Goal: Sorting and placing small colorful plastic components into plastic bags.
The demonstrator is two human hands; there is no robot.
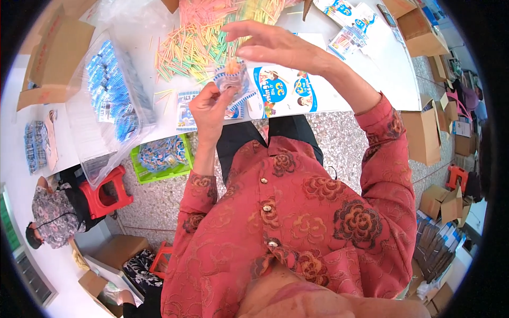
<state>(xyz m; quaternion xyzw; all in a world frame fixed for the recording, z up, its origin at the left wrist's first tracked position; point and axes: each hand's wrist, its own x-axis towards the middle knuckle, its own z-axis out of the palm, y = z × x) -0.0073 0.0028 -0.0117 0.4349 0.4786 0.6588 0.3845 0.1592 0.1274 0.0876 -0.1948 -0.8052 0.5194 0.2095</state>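
My left hand (pixel 209 111) pinches a small clear packet (pixel 233 84) with blue-striped edges and holds it upright over the table's near edge. Something orange shows at the packet's mouth; I cannot make out exactly what. Above and to the right of it hovers my right hand (pixel 289 47), fingers and thumb apart, with nothing visible between them. Beyond both hands lies a heap of thin sticks (pixel 185 50) in yellow, green and pink. Printed blue-and-white sheets (pixel 273 91) lie under my right forearm. A flat blue-striped packet (pixel 185 112) rests beside my left wrist.
A clear plastic bag (pixel 143 108) of blue-striped packets lies on the table's left. Below it are a green crate (pixel 139 172) of packets and a red stool (pixel 127 199). Cardboard boxes (pixel 424 135) stand to the right. Another person (pixel 55 214) is at far left.
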